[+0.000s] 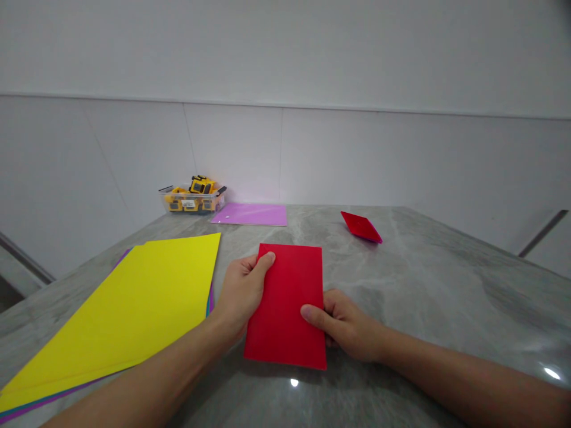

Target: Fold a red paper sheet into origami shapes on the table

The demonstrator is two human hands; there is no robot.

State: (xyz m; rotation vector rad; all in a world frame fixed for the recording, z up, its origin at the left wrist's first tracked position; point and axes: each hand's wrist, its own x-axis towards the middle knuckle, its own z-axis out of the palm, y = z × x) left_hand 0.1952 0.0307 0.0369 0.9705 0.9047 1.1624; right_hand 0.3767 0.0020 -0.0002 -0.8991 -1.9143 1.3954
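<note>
A red rectangle of paper (288, 309), perhaps folded, is held up between both hands above the table. My left hand (245, 288) pinches its left edge near the top corner, thumb on the front face. Lower down on the right edge, my right hand (345, 324) grips it with the thumb across the front and the fingers behind. The back of the paper is hidden from me. Left of my left hand lies a stack of large coloured sheets (134, 303), yellow on top, with teal and purple edges showing beneath.
A grey marbled table (428, 309) runs back to a white wall. At the back left stands a clear plastic box (191, 202) of yellow toy vehicles, beside a flat lilac sheet (252, 214). A small folded red paper (360, 226) with a purplish edge lies at the back right.
</note>
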